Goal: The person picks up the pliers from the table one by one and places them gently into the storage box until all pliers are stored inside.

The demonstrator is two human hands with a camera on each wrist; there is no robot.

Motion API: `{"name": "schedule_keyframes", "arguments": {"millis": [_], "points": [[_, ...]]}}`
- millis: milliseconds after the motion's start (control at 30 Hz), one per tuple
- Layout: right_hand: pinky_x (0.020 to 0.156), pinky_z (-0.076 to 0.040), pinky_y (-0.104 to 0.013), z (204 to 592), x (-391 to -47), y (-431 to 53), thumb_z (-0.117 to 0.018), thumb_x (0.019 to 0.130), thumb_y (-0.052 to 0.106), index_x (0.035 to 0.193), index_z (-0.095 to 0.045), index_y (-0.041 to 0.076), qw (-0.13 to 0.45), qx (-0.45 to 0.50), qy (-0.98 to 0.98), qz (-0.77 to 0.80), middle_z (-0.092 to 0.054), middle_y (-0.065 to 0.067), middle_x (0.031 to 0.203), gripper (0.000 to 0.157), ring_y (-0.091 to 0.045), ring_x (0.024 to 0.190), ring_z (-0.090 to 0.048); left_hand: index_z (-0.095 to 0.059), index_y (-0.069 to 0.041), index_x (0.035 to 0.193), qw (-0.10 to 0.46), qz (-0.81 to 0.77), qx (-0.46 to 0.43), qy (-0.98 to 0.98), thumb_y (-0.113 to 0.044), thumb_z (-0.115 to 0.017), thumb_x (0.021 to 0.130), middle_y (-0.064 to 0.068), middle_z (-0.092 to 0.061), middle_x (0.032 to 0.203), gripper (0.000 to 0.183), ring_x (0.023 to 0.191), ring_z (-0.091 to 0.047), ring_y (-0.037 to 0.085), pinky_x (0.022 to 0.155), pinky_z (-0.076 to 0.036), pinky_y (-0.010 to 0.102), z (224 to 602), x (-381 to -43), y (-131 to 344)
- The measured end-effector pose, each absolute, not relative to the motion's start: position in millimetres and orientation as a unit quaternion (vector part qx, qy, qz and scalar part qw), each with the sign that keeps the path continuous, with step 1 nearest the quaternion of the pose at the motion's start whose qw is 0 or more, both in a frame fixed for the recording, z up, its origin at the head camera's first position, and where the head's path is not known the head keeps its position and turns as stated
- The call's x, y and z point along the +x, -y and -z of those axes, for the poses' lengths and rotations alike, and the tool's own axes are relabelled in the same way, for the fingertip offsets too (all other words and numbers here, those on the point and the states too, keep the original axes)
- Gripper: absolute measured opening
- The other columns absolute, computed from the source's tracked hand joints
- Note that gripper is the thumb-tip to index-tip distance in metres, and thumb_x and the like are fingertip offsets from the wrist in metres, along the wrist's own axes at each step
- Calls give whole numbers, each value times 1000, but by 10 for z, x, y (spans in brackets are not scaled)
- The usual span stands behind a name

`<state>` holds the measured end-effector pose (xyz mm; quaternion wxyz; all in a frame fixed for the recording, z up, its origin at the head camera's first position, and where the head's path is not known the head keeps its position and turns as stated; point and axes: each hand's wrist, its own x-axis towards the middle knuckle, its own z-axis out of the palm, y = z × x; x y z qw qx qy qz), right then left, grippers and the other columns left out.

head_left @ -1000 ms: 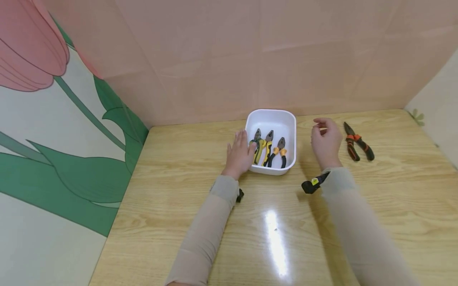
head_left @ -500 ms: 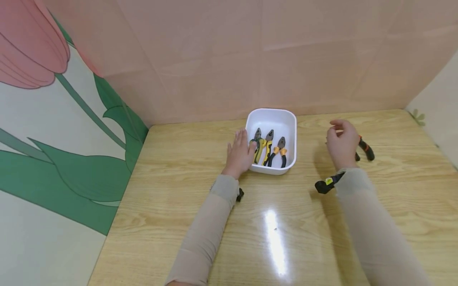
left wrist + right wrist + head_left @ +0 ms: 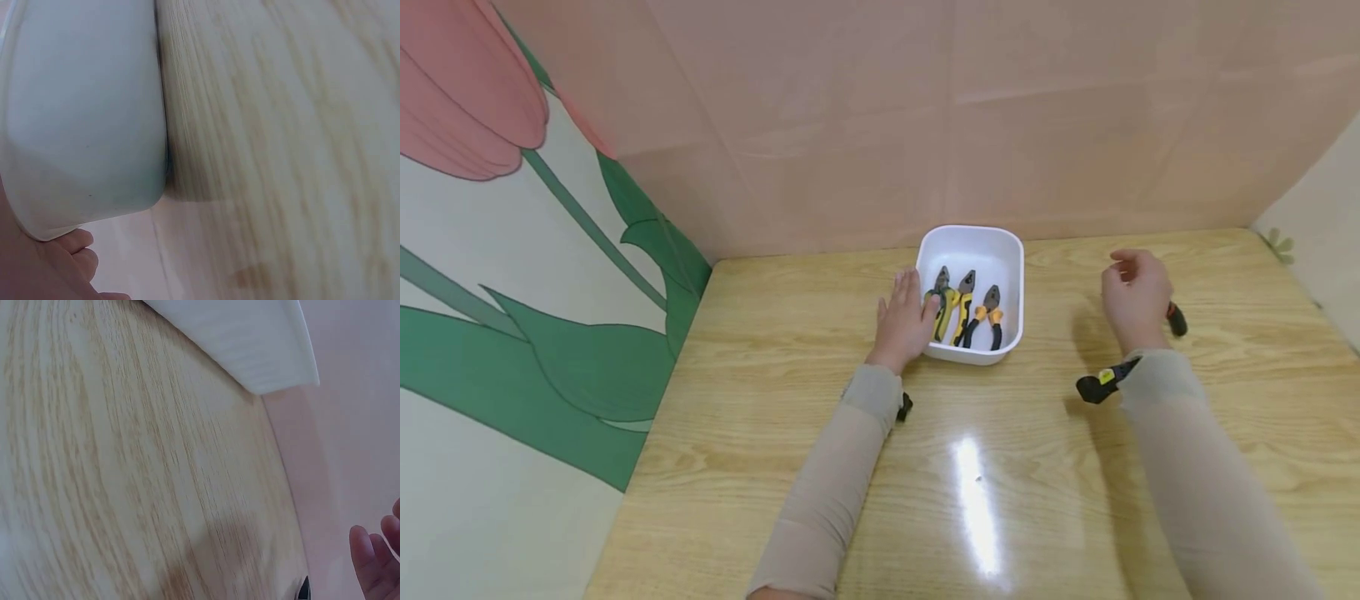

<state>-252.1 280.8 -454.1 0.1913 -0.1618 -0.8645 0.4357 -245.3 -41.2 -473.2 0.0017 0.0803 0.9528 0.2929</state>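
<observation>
My left hand [image 3: 901, 323] rests against the left side of a white plastic bin [image 3: 1012, 292], fingers straight along the wall and thumb over the rim. Several pliers lie inside the bin: yellow-green pliers [image 3: 942, 321], yellow-and-black pliers [image 3: 963, 310] and black-and-orange pliers [image 3: 994, 317]. To the right of the bin, my right hand [image 3: 1137, 302] hovers over the table with loosely bent fingers and nothing in them. Beneath it are black-and-red needle-nose pliers [image 3: 1177, 320], mostly hidden in the head view; their dark tip [image 3: 304, 589] peeks in at the right wrist view's bottom edge.
The wooden table [image 3: 760, 375] runs back to a pink cloth-covered wall [image 3: 820, 150]. A panel with a painted tulip [image 3: 467, 92] stands on the left, and a pale wall [image 3: 1322, 217] closes the right side. Black wrist cameras [image 3: 1105, 383] stick out from the sleeves.
My right hand has moved right, from beside the bin to over the needle-nose pliers, covering most of them. The left hand has stayed at the bin's side.
</observation>
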Motion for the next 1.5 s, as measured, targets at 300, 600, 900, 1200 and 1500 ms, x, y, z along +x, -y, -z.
{"name": "schedule_keyframes", "arguments": {"millis": [300, 600, 900, 1200, 1500], "points": [[76, -40, -25, 4551, -2508, -3026, -44, 101, 24, 134, -60, 5, 160, -169, 869, -438, -52, 6, 107, 42, -3, 92, -46, -9, -9, 164, 16, -283, 72, -956, -46, -29, 110, 6, -10, 170, 68, 157, -4, 22, 124, -6, 56, 4723, -2449, 393], [73, -43, -21, 4520, -2516, -3205, -45, 101, 26, 136, -57, 5, 120, -194, 871, -435, -51, 6, 105, 43, 2, 82, -45, -9, -9, 164, 15, -284, 68, -956, -47, -29, 110, 4, -8, 170, 69, 157, -4, 22, 124, -5, 56, 4728, -2441, 385], [67, -45, -25, 4529, -2519, -3344, -43, 102, 31, 126, -57, 19, 89, -170, 882, -430, -50, 3, 109, 31, -7, 88, -47, -8, -11, 164, 12, -288, 63, -956, -47, -28, 110, 2, -8, 170, 68, 156, -2, 20, 124, -6, 55, 4724, -2430, 407], [66, -43, -23, 4560, -2601, -3455, -44, 99, 27, 129, -57, 11, 87, -166, 892, -411, -50, -2, 109, 36, -6, 85, -47, -8, -9, 164, 6, -286, 65, -956, -47, -28, 110, 5, -9, 170, 68, 157, -3, 21, 124, -5, 56, 4718, -2416, 447], [68, -43, -33, 4555, -2651, -3600, -40, 99, 25, 147, -42, -4, 55, -149, 914, -372, -50, -25, 127, 56, -29, 97, -49, -9, -8, 163, 10, -277, 72, -958, -47, -28, 110, 6, -9, 170, 69, 157, -4, 23, 124, -6, 56, 4694, -2413, 440]]}}
